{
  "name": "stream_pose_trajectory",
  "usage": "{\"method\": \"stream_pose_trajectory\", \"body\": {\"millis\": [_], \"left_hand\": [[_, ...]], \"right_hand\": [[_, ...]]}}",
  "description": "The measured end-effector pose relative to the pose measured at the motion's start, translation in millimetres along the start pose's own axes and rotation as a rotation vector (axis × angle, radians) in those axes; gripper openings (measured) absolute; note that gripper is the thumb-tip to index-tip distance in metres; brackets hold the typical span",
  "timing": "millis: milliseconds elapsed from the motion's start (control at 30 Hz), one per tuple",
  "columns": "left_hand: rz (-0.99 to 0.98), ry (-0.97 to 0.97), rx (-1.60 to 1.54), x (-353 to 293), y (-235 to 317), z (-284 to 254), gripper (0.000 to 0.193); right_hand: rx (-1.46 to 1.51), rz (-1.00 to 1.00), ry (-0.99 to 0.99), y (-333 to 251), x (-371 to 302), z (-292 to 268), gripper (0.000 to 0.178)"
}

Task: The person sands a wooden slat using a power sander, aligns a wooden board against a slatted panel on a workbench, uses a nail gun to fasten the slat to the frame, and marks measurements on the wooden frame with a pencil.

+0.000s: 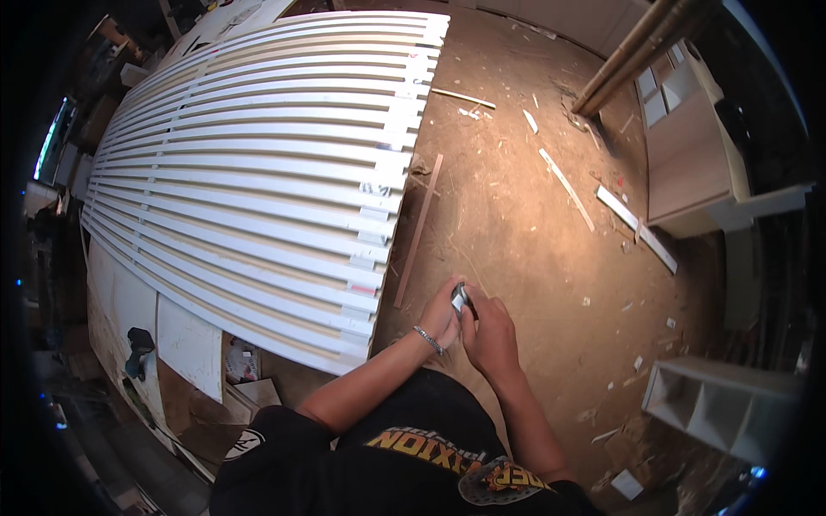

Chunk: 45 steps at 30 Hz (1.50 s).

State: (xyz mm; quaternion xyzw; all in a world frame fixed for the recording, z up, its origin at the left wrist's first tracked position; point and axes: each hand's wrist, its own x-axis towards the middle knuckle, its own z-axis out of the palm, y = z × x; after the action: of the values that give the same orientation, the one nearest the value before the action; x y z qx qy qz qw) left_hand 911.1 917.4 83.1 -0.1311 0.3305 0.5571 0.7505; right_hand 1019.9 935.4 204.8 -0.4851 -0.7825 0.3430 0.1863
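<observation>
A small dark, rounded object with a pale face (459, 298) is between my two hands, over the floor just right of the slatted panel. My left hand (440, 316), with a chain bracelet at its wrist, is closed around its left side. Pressed against it from the right are the bent fingers of my right hand (492, 337). The fingers partly cover the object, and its exact kind cannot be made out. To the left lies a large panel of white parallel slats (267, 176), its uneven slat ends facing my hands.
A cordless drill (138, 351) stands on the white boards at the lower left. Wood strips (419, 232) and a white board piece (637, 229) lie on the brown floor among scraps. An open shelf unit (723, 404) is at the lower right, a cabinet (693, 146) at the upper right.
</observation>
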Motion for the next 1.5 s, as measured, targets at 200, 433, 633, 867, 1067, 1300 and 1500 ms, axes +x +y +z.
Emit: {"method": "stream_pose_trajectory", "body": {"millis": [200,433,633,867,1067,1300,1500], "left_hand": [[0.055,0.072,0.199,92,37,127,0.048],[0.119,-0.170,0.485,171,67,282,0.047],[0.044,-0.053,0.335,312,86,358,0.024],[0.097,0.028,0.363,410,162,451,0.025],[0.196,0.075,0.222,489,279,476,0.010],[0.248,-0.035,-0.064,595,483,482,0.014],[0.369,-0.154,-0.157,639,643,507,0.020]], "right_hand": [[0.120,-0.175,-0.033,48,115,-109,0.035],[0.248,0.090,0.071,161,241,-224,0.035],[0.259,0.046,-0.151,233,372,-278,0.049],[0.175,-0.158,-0.581,262,563,-367,0.071],[0.063,-0.495,-0.763,225,746,-329,0.086],[-0.022,-0.598,-0.752,156,967,-256,0.076],[0.006,-0.644,-0.830,77,1130,-219,0.076]]}}
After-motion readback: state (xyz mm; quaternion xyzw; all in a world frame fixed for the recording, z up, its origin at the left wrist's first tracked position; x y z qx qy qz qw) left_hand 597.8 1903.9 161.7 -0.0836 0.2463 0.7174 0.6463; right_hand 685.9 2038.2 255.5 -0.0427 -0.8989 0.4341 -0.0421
